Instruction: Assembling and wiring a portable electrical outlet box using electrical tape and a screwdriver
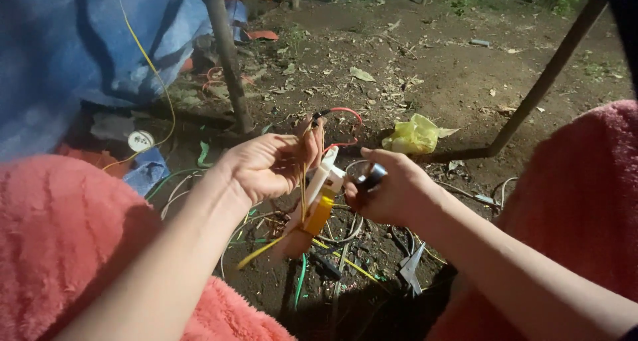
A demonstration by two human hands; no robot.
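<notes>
ground (pixel 425 68): bare brown soil strewn with dry leaves, twigs and loose wire offcuts.
blue sheet (pixel 73 48): hangs at the upper left, a thin yellow cord running down across it.
knees: covered in fuzzy pink cloth (pixel 60 234) at both lower corners, framing the hands.
poles: one dark pole (pixel 229 62) stands upright left of centre; another slants down from the upper right corner.
left hand (pixel 266 165): forearm reaches in from the lower left, palm turned inward, fingers curled shut around a bunch of thin wires, the thumb pressing on them.
right hand (pixel 392 191): forearm comes in from the lower right, fingers clenched around a small dark cylinder-shaped tool (pixel 371 177) that points toward the fitting.
yellow bag (pixel 415 135): crumpled on the soil just beyond the right hand.
fitting (pixel 320 196): white and yellow plastic piece, tilted, held up between the two hands above the ground.
wires (pixel 304 175): yellow strands run down past the fitting; a red wire (pixel 345 118) loops above the left fingertips.
round white disc (pixel 140 140): lies by the blue sheet, well apart from the hands.
</notes>
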